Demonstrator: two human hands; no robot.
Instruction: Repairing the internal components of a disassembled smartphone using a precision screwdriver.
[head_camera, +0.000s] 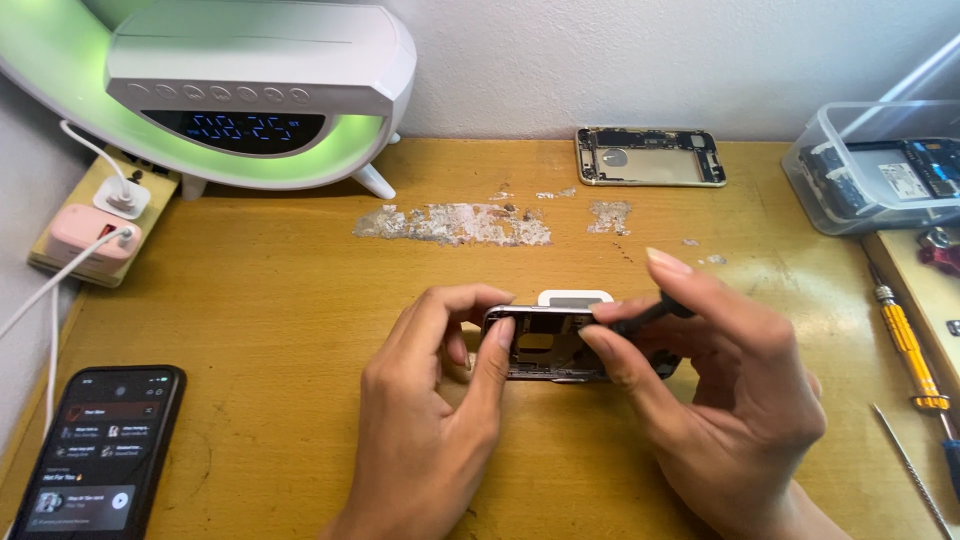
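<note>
Fingers (497, 345) of left hand (425, 420) clamped on phone frame (545, 345), held above wooden desk (280, 300) at centre. Right hand (725, 400) pinches dark tool (650, 315) against frame's right end. Lit phone (100, 450) near left. Yellow screwdriver (910, 345) right. Farther back: second stripped phone shell (650, 156), plastic box (875, 165), clock lamp (240, 90).

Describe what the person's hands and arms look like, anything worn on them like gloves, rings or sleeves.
Both hands are bare: the left hand and the right hand wear no gloves, and no rings or watch show. No sleeve reaches either wrist in the part of the forearms that is in view. The fingernails are plain and unpainted, the right hand's slightly long.
</note>
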